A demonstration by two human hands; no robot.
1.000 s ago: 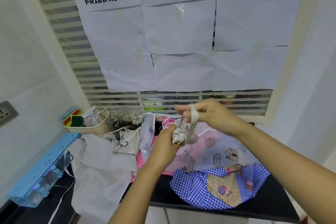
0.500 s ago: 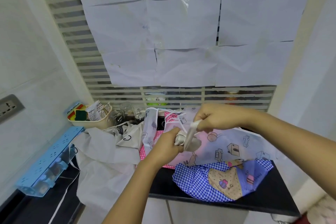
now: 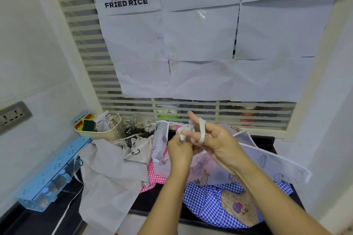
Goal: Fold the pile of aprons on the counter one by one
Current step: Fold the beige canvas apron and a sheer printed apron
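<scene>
Fingers [image 3: 176,140] of my left hand [image 3: 179,151] pinch the bunched strap [image 3: 186,129]; my right hand [image 3: 217,143], fingers mostly straight, carries its loop. The printed apron [image 3: 267,160] drapes over the pile [image 3: 208,206] on the bench [image 3: 150,198]. If that loop slips off, the winding likely unravels.

- see-through apron [image 3: 267,160]: white trim, little cartoon prints, draped over the pile centre-right, kinda rumpled
- strap [image 3: 202,131]: white, wadded up in the left hand [image 3: 179,150] grip, one loop round a finger of the right hand [image 3: 219,147]
- blue check apron [image 3: 208,204]: crumpled near right, tan patch facing up
- pink check apron [image 3: 155,175]: mostly buried under the see-through one
- cream apron [image 3: 107,177]: black prints, sprawled left, hanging off the near edge of the counter [image 3: 152,200]
</scene>
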